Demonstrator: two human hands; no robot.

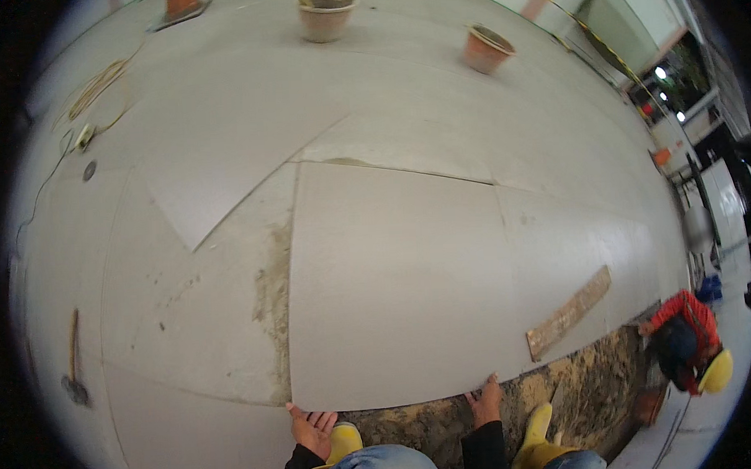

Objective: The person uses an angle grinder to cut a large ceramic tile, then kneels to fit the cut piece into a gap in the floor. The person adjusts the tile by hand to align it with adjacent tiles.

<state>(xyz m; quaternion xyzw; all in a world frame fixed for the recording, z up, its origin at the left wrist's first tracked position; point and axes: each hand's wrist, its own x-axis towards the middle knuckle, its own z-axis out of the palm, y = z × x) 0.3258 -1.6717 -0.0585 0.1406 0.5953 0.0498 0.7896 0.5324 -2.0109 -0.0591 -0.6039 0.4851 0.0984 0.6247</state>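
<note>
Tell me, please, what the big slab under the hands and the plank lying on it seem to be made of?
The large slab looks like stone or porcelain tile: pale grey, smooth, matt, with thin straight edges. The plank appears to be rough wood, brown and stained. The left hand and right hand touch the slab's near edge.

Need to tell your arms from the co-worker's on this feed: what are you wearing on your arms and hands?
Both hands are bare, with no gloves: left hand, right hand. Each forearm is covered by a black long sleeve that ends at the wrist. No watch, rings or markings can be made out. The co-worker at the right edge wears red sleeves instead.
</note>
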